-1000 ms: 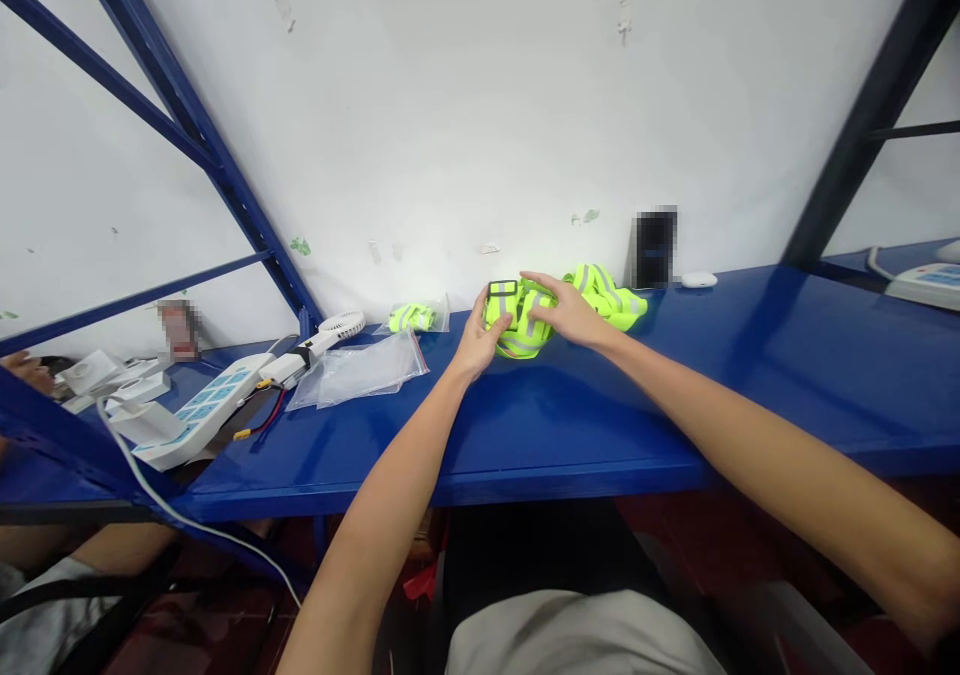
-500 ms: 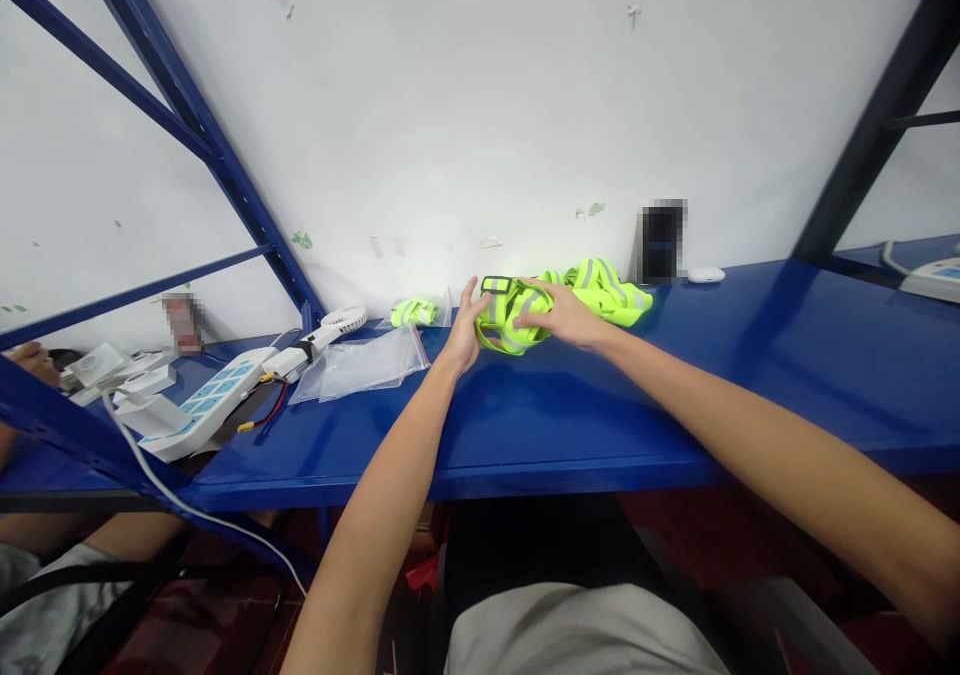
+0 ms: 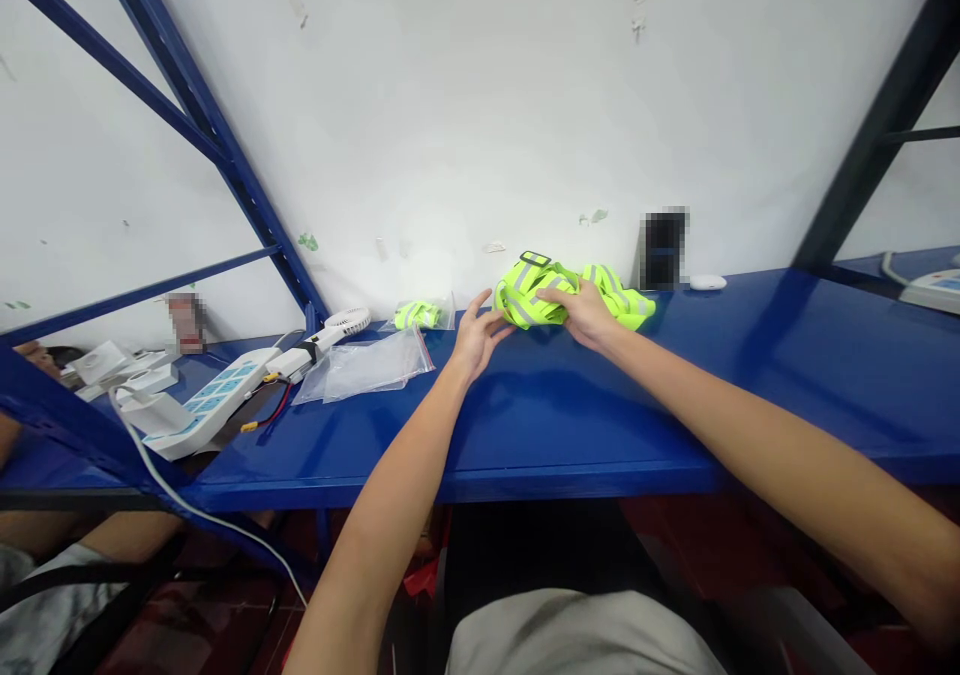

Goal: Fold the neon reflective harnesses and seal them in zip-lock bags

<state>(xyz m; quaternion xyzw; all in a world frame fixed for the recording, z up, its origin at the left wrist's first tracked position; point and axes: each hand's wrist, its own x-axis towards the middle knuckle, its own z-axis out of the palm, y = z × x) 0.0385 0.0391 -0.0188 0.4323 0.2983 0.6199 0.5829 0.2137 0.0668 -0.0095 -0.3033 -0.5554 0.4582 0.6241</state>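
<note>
Right of the flat clear bags (image 3: 367,365), the right hand (image 3: 588,313) grasps the yellow straps (image 3: 521,300) — the left hand (image 3: 474,343) now splays looser, perhaps touching — so one hand apparently does the steadying.

Buckle (image 3: 535,258) on yellow strap bundle (image 3: 519,303) shifted up, rightward; left hand (image 3: 475,341) grip loosened

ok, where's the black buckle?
Head view, slightly right of centre: the black buckle is at the upper edge of the bunched yellow-green reflective straps, above and left of the right hand gripping them.
</note>
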